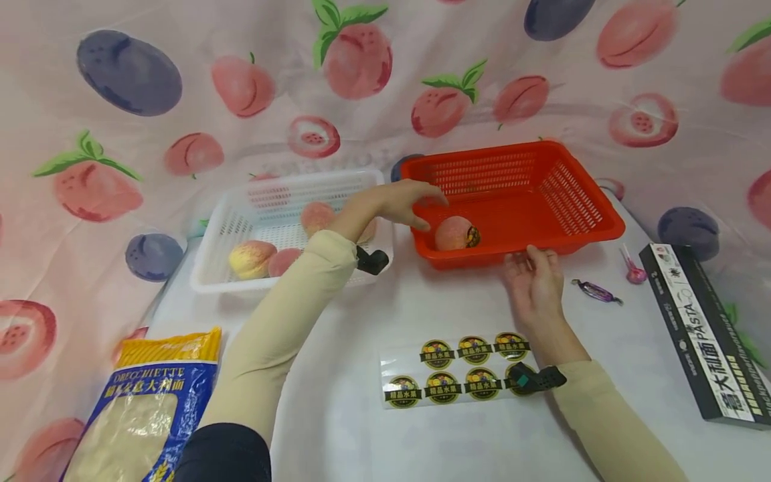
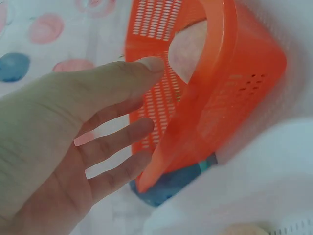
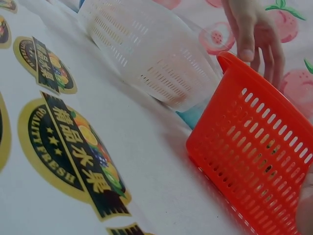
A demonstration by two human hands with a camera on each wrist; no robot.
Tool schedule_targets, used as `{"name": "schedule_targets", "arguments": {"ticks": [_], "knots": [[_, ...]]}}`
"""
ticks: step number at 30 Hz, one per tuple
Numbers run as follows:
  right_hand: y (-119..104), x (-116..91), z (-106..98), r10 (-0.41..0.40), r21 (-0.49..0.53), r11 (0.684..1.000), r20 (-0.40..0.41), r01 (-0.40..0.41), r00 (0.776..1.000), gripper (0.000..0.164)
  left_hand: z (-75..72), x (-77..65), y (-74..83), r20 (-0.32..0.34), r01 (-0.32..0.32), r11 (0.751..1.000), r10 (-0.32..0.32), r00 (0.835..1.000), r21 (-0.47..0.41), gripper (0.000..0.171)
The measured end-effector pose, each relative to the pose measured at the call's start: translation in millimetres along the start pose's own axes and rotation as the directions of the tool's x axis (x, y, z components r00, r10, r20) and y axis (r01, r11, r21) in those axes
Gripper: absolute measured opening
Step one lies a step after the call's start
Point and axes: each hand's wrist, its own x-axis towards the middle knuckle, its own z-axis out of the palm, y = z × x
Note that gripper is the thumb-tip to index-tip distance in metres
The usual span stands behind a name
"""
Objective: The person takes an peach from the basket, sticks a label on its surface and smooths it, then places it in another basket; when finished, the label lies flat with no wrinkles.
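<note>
Inside the red plastic basket a peach lies at the left end, with a dark round sticker on its right side. My left hand hovers over the basket's left rim, fingers apart and slightly bent. In the left wrist view nothing sits between its thumb and fingers, and the peach shows beyond the thumb. At the front rim, my right hand touches the basket with fingers extended upward. Only a sliver of that hand enters the right wrist view. Below lies a clear sheet of round fruit stickers.
A white basket with several peaches stands on the left. A bag of orecchiette lies at front left. To the right are a purple-wrapped candy, a lollipop and a black pasta box. Fruit-print cloth hangs behind.
</note>
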Motion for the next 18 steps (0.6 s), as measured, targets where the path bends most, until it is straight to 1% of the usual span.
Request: {"name": "schedule_targets", "arguments": {"ticks": [3,7,10,12,16,18], "knots": [[0,0,0,0.001,-0.003,1.000,0.004,-0.001,1.000,0.015,-0.2,-11.2,-4.0,-0.028,0.001,1.000,-0.002,1.000,-0.012,0.052],[1,-1,0,0.019,0.015,1.000,-0.001,-0.019,1.000,0.016,1.1,-24.3,-7.7,-0.062,-0.004,0.998,0.001,0.998,-0.057,0.050],[2,-1,0,0.031,0.030,0.999,-0.014,-0.031,0.999,0.016,3.0,-32.2,-9.2,-0.095,-0.025,0.995,0.016,0.995,-0.094,0.048],[2,-2,0,0.033,0.035,0.999,-0.025,-0.033,0.999,0.016,4.5,-37.2,-10.1,-0.117,-0.044,0.994,0.032,0.993,-0.102,0.047],[1,-2,0,0.022,0.049,0.999,-0.033,-0.020,0.999,0.016,8.1,-48.8,-12.5,-0.180,-0.093,0.985,0.066,0.981,-0.142,0.045],[1,-3,-1,0.014,0.056,0.998,-0.033,-0.013,0.999,0.015,10.6,-55.8,-13.2,-0.217,-0.107,0.977,0.066,0.974,-0.184,0.044]]}}
